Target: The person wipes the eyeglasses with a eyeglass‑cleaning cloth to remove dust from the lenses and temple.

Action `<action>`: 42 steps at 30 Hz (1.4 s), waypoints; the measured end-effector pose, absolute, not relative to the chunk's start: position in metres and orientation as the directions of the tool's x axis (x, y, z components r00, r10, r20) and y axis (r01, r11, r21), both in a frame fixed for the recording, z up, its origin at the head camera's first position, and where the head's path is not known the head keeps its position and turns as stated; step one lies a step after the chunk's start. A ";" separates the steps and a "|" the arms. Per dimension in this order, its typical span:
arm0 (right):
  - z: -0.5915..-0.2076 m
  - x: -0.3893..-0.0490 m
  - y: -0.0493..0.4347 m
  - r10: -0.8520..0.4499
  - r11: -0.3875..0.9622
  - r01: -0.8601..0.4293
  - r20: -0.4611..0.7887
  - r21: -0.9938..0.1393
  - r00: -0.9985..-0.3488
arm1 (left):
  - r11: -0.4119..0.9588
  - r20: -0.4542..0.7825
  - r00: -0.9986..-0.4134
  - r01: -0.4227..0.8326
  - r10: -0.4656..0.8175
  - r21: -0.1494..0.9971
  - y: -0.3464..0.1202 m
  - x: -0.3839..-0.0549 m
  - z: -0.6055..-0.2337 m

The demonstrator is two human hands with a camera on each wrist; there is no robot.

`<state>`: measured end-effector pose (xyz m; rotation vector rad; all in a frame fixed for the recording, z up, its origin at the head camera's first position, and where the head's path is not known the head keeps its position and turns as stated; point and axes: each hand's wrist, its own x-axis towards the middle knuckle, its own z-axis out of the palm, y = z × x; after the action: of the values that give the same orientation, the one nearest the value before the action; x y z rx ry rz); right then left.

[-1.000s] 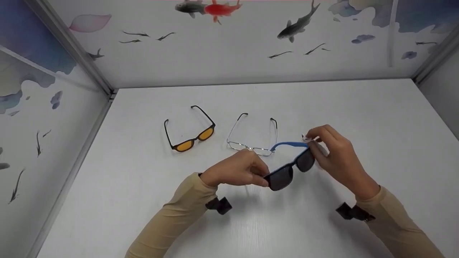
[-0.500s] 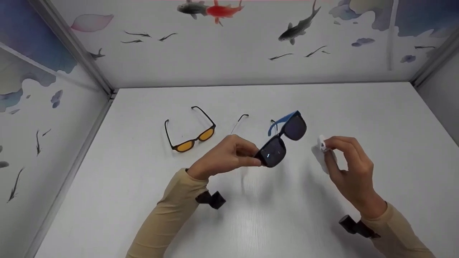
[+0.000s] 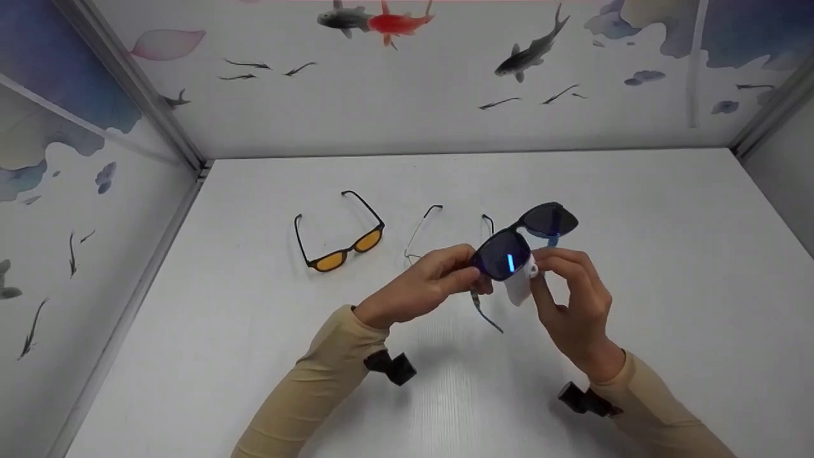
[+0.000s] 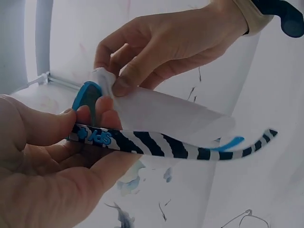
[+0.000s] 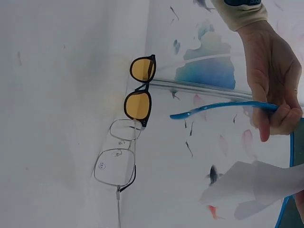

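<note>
My left hand [image 3: 423,286] pinches a pair of sunglasses [image 3: 499,253] at one end of the frame, beside the hinge. Dark lenses tilt upward, and one shows a bright blue reflection. In the left wrist view a zebra-striped temple arm [image 4: 175,145] with blue lettering extends past the fingers; the right wrist view shows its blue inner side. My right hand [image 3: 575,305] pinches a thin white tissue [image 3: 518,291] behind the nearer lens, at its lower edge. Part of the tissue hangs down loose. Whether it touches the lens's rear face is hidden in the head view.
Glasses with orange lenses [image 3: 348,250] lie unfolded on the white table [image 3: 254,356], left of the hands. Thin wire-framed clear glasses [image 3: 416,235] lie behind my left hand, partly covered. Walls printed with fish [image 3: 534,54] enclose the back and sides.
The right hand left the far end of the sunglasses with the tissue, moved right, then came back to the nearer lens. The left hand has turned the sunglasses so the lenses tilt upward.
</note>
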<state>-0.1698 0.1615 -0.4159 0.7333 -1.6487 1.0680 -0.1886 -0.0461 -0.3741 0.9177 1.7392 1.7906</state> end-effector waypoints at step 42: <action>-0.419 -0.179 0.168 -0.316 0.726 -0.688 0.879 -0.018 -0.357 | 0.252 -0.273 -0.797 -0.157 0.538 0.955 -0.013 -0.190 -0.391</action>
<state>-0.1789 0.1683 -0.4189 0.7681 -1.9577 0.4817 -0.1898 -0.0133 -0.3910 0.3452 1.9617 1.5939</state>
